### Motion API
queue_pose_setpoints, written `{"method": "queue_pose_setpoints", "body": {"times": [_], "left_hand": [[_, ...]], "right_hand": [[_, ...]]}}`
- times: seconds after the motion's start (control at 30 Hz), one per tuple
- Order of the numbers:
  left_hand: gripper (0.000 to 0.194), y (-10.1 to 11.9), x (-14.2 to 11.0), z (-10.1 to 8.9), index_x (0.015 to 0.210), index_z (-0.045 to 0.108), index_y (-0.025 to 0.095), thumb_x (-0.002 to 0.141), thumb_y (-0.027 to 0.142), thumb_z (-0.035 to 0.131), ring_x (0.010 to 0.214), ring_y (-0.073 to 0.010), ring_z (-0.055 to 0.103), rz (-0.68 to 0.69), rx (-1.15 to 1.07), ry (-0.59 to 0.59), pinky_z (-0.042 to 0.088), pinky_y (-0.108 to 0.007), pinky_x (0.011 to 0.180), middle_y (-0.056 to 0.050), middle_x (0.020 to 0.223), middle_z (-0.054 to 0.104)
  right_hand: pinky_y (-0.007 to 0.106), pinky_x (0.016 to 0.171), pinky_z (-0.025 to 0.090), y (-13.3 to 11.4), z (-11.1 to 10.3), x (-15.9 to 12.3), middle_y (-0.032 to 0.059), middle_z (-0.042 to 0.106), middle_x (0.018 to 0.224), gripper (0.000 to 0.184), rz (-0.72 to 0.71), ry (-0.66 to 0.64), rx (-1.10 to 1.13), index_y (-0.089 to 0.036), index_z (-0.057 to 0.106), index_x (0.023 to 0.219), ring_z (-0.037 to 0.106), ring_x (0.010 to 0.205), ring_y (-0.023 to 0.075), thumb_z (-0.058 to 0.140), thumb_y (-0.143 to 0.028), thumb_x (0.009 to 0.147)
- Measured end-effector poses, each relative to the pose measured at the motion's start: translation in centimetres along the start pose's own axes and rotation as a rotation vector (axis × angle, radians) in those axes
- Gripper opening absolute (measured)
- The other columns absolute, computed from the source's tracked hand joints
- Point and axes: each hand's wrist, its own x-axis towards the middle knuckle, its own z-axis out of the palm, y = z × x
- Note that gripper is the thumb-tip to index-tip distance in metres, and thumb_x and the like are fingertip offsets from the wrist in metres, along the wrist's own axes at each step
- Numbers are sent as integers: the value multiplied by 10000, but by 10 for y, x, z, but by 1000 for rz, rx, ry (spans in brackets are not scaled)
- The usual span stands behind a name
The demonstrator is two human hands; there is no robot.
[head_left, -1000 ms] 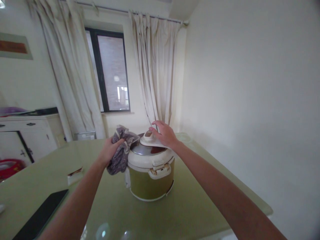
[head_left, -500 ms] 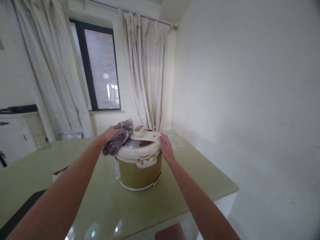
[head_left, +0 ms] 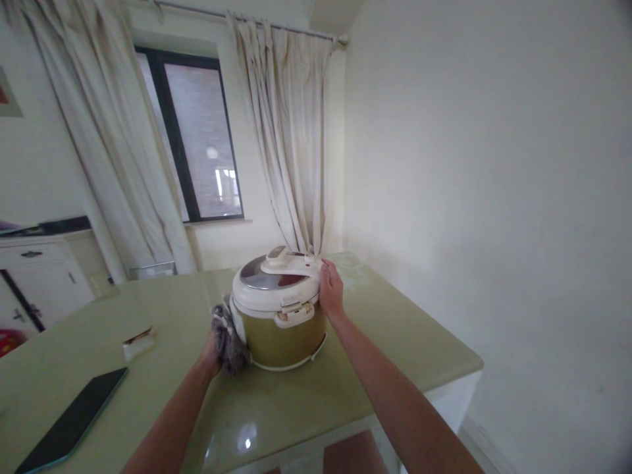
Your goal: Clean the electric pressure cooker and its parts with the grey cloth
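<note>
1. The electric pressure cooker (head_left: 284, 336) stands upright on the table (head_left: 405, 349), nearer its right edge than its left, with the white lid (head_left: 266, 300) on.
2. The left hand (head_left: 211, 357) grips a bunched gray cloth (head_left: 230, 349) against the cooker's lower left side; its fingers are clamped on the cloth, largely hidden by the folds.
3. The right hand (head_left: 332, 289) touches the lid's right rim; its fingers are partly hidden, so I cannot tell whether they clamp it.
4. Toward the table's left edge lie a flat black slab (head_left: 74, 418) and, beyond it, a small white packet (head_left: 139, 345).
</note>
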Motion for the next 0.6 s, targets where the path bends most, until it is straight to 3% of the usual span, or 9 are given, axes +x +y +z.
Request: {"method": "queue_pose_setpoints", "body": {"times": [0.07, 0.17, 0.3, 0.4, 0.5, 0.6], "left_hand": [[462, 7, -1, 7, 1050, 700, 233, 679, 497, 778, 1100, -345, 771, 5, -78, 65, 659, -458, 892, -97, 977, 821], [514, 36, -3, 17, 1075, 702, 222, 654, 483, 841, 975, -332, 794, 132, -91, 133, 672, -422, 826, -74, 932, 815], [532, 77, -21, 30, 1040, 741, 191, 695, 587, 828, 863, -314, 786, 358, 182, 73, 663, -409, 776, -81, 907, 813], [457, 95, -48, 48, 1044, 765, 205, 796, 588, 755, 996, -309, 767, 674, 512, 5, 626, -435, 941, -82, 1029, 815], [374, 104, -68, 70, 1126, 777, 238, 853, 485, 715, 1222, -310, 691, 1031, 794, -138, 493, -468, 1158, -85, 1268, 768], [372, 111, -66, 82, 1176, 772, 261, 855, 436, 702, 1272, -321, 658, 1126, 940, -166, 288, -554, 1291, -70, 1331, 745]], "right_hand": [[442, 1098, 453, 1, -1, 0, 113, 732, 1261, 490, -8, 2, -10, -210, 682, 1263, 645, 1201, 258, 387, -546, 1063], [442, 1105, 449, 2, 0, -1, 114, 727, 1276, 499, -10, 13, -17, -209, 684, 1273, 641, 1216, 258, 384, -548, 1065], [449, 1108, 446, 2, 2, -2, 125, 724, 1281, 532, -6, 49, -15, -194, 690, 1270, 637, 1220, 265, 372, -567, 1063], [447, 1093, 452, 0, 3, -3, 129, 728, 1268, 538, -7, 73, -10, -187, 692, 1260, 641, 1204, 266, 370, -570, 1062], [434, 1080, 458, -4, 3, -4, 123, 732, 1251, 528, -14, 74, -7, -189, 693, 1241, 646, 1185, 258, 362, -562, 1066], [422, 1080, 461, -8, -1, -3, 120, 731, 1244, 521, 4, 39, -11, -191, 680, 1245, 650, 1175, 254, 355, -558, 1067]]}}
